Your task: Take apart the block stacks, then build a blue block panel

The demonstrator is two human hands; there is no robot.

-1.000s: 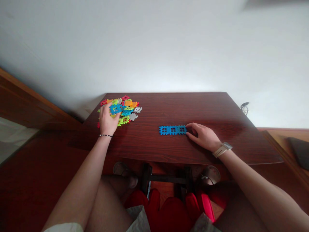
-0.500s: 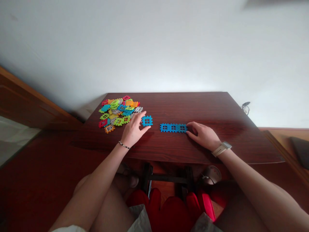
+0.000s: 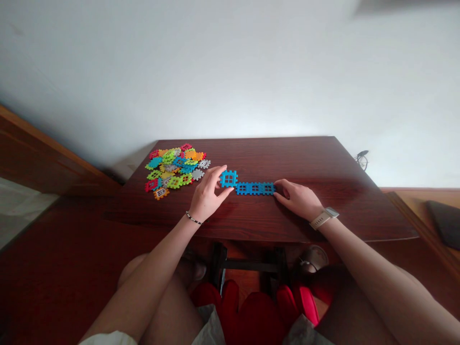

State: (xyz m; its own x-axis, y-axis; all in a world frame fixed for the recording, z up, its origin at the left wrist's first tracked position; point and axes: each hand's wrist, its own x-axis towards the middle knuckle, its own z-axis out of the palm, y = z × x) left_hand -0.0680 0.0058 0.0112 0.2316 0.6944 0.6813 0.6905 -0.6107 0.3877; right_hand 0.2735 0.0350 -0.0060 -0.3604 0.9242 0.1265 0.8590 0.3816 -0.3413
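Note:
Between the thumb and fingers of my left hand (image 3: 208, 194) is a blue window tile (image 3: 229, 178), a square plastic building piece with notched edges. It is held just above the left end of a strip of three joined blue tiles (image 3: 255, 188) lying on the table. From here I cannot tell whether tile and strip touch. My right hand (image 3: 300, 197) grips the strip's right end between thumb and forefinger, resting on the tabletop.
A heap of loose notched tiles (image 3: 174, 167) in red, green, yellow, orange, blue and grey lies on the left of the dark wooden table (image 3: 287, 160). A white wall (image 3: 244, 72) rises behind it. Below the front edge are my legs and a red seat (image 3: 257, 311).
My left hand has moved right with the blue tile, from a gap beside the strip to its left end. My right hand keeps its hold on the strip.

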